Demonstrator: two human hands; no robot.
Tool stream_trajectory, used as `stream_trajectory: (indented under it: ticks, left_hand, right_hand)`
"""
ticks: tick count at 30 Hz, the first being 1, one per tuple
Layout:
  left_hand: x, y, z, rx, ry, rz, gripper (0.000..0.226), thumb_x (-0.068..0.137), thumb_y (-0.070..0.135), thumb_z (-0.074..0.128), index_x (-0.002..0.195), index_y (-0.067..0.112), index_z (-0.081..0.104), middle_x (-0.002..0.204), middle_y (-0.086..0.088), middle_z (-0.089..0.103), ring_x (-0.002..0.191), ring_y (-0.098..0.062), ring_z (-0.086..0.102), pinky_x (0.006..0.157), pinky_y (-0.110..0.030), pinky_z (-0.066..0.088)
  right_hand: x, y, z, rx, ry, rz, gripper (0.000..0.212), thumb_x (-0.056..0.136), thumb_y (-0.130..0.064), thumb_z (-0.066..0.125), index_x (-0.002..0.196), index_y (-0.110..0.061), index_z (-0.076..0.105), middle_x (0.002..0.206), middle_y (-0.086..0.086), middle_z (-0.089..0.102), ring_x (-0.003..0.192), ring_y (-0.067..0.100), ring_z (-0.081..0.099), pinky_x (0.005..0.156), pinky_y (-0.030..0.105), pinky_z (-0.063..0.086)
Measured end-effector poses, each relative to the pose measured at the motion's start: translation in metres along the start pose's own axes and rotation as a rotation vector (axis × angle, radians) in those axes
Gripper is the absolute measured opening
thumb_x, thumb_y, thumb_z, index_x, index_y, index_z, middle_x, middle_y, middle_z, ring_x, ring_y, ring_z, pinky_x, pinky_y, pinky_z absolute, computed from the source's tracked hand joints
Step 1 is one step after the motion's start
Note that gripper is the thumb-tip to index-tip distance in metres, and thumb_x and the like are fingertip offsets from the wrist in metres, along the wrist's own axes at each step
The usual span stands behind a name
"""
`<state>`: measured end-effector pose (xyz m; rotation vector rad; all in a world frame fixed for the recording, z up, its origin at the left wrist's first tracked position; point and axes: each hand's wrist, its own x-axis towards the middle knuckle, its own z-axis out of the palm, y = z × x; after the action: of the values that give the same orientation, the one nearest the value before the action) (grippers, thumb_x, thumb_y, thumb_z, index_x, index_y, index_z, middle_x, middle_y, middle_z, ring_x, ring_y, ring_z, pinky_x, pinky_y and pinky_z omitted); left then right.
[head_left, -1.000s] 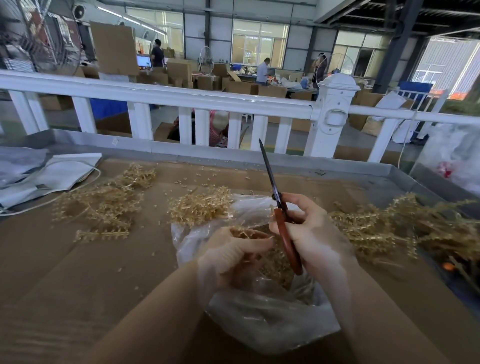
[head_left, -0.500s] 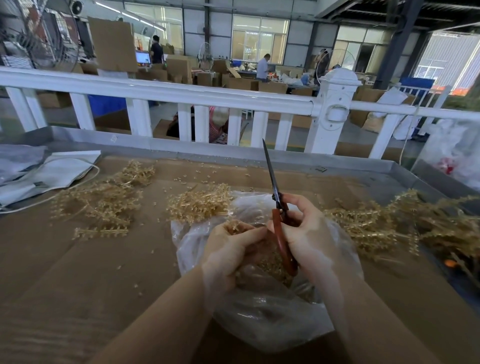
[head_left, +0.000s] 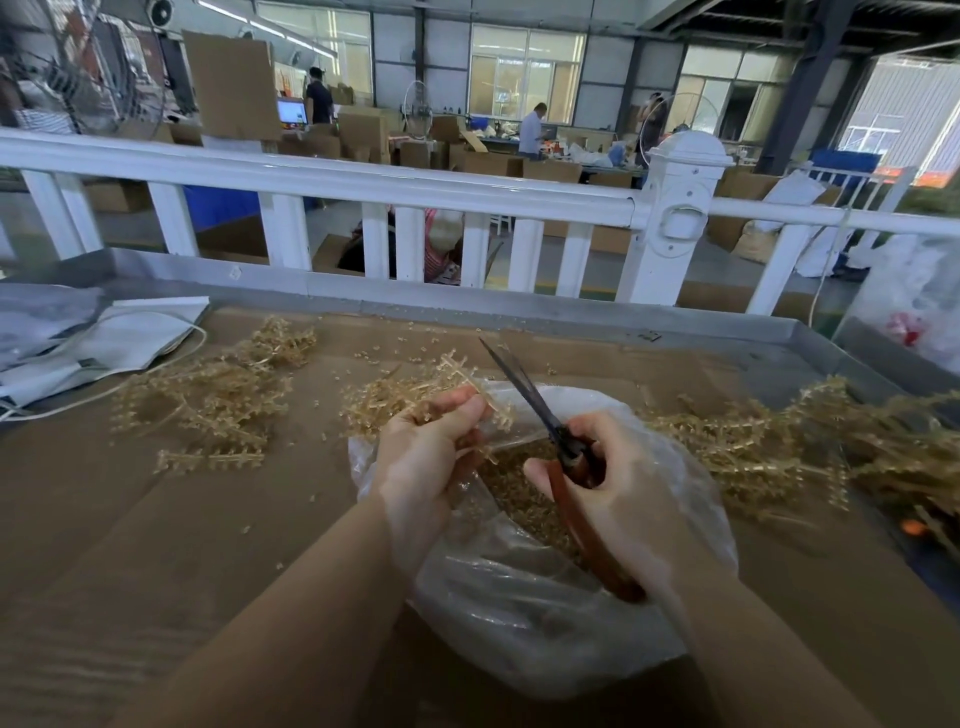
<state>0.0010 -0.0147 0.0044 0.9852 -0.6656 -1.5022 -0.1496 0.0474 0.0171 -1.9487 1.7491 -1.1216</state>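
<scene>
Left hand: fingers curled round a tan branched plastic sprig, held over the open clear plastic bag at the middle of the brown cardboard surface.
Right hand: grips red-handled steel scissors, blades together, tips toward the far edge.
Loose tan sprig pile: near the right edge.

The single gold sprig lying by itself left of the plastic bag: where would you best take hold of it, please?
Pinch the single sprig by its straight central stem near the middle, coming down from above. It lies flat on the cardboard, running left to right, and its short side stubs look too small to grip.
</scene>
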Motion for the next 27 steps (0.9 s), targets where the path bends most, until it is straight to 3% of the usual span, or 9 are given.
stream_trajectory:
  ticks: [3, 6, 8, 11, 16, 20, 27]
  left_hand:
    - [-0.001, 0.001, 0.0, -0.004, 0.002, 0.008, 0.009, 0.08, 0.009, 0.072, 0.085, 0.015, 0.068, 0.071, 0.003, 0.073, 0.059, -0.008, 0.067, 0.05, -0.02, 0.049]
    - [-0.001, -0.001, 0.0, 0.011, -0.007, 0.008, 0.011, 0.079, 0.007, 0.073, 0.084, 0.015, 0.067, 0.069, 0.001, 0.072, 0.063, -0.012, 0.065, 0.048, -0.02, 0.049]
    - [-0.001, -0.005, 0.001, 0.05, -0.014, 0.026, 0.013, 0.077, 0.004, 0.074, 0.078, 0.014, 0.066, 0.073, -0.003, 0.072, 0.068, -0.017, 0.064, 0.052, -0.024, 0.051]
    - [-0.003, -0.011, 0.001, 0.155, -0.027, 0.056, 0.015, 0.074, 0.004, 0.076, 0.083, 0.011, 0.067, 0.082, -0.012, 0.073, 0.079, -0.025, 0.069, 0.07, -0.034, 0.057]
    - [-0.007, -0.011, 0.001, 0.192, -0.149, 0.094, 0.014, 0.077, -0.002, 0.072, 0.077, 0.011, 0.068, 0.074, -0.009, 0.072, 0.072, -0.021, 0.069, 0.077, -0.036, 0.057]
    - [-0.009, -0.012, 0.002, 0.152, -0.182, 0.086, 0.013, 0.078, -0.004, 0.069, 0.082, 0.007, 0.066, 0.07, -0.006, 0.071, 0.063, -0.013, 0.068, 0.06, -0.023, 0.056]
    - [-0.012, -0.007, 0.002, 0.039, -0.258, -0.136, 0.015, 0.076, -0.004, 0.069, 0.089, 0.004, 0.067, 0.077, -0.012, 0.073, 0.066, -0.018, 0.071, 0.051, -0.023, 0.054]
  right_hand:
    - [0.0, -0.004, -0.001, 0.044, -0.023, 0.011, 0.027, 0.082, -0.047, 0.068, 0.096, -0.033, 0.05, 0.073, -0.033, 0.045, 0.068, -0.041, 0.032, 0.06, -0.011, 0.026]
    - [0.003, -0.005, -0.001, 0.22, 0.013, 0.048, 0.019, 0.082, -0.032, 0.073, 0.083, -0.033, 0.054, 0.055, -0.032, 0.056, 0.062, -0.033, 0.044, 0.054, -0.008, 0.03]
    - [0.006, -0.001, 0.004, 0.327, 0.057, 0.085, 0.024, 0.079, -0.017, 0.077, 0.086, -0.03, 0.059, 0.061, -0.022, 0.064, 0.063, -0.019, 0.057, 0.055, -0.002, 0.038]
    - [0.016, 0.005, 0.013, 0.458, 0.089, 0.131, 0.033, 0.078, -0.001, 0.073, 0.093, -0.028, 0.06, 0.075, -0.003, 0.072, 0.068, 0.01, 0.068, 0.061, 0.016, 0.053]
    - [0.024, 0.01, 0.018, 0.476, 0.088, 0.144, 0.037, 0.073, -0.007, 0.08, 0.091, -0.031, 0.058, 0.073, -0.008, 0.073, 0.068, 0.003, 0.069, 0.064, 0.013, 0.053]
    - [0.02, 0.009, 0.017, 0.503, 0.131, 0.157, 0.04, 0.07, -0.003, 0.081, 0.092, -0.028, 0.059, 0.072, 0.002, 0.072, 0.067, 0.004, 0.068, 0.06, 0.01, 0.05]
    - [0.015, -0.003, 0.007, 0.549, 0.141, 0.17, 0.037, 0.075, 0.001, 0.076, 0.104, -0.015, 0.059, 0.071, -0.002, 0.069, 0.053, -0.009, 0.06, 0.05, 0.001, 0.039]
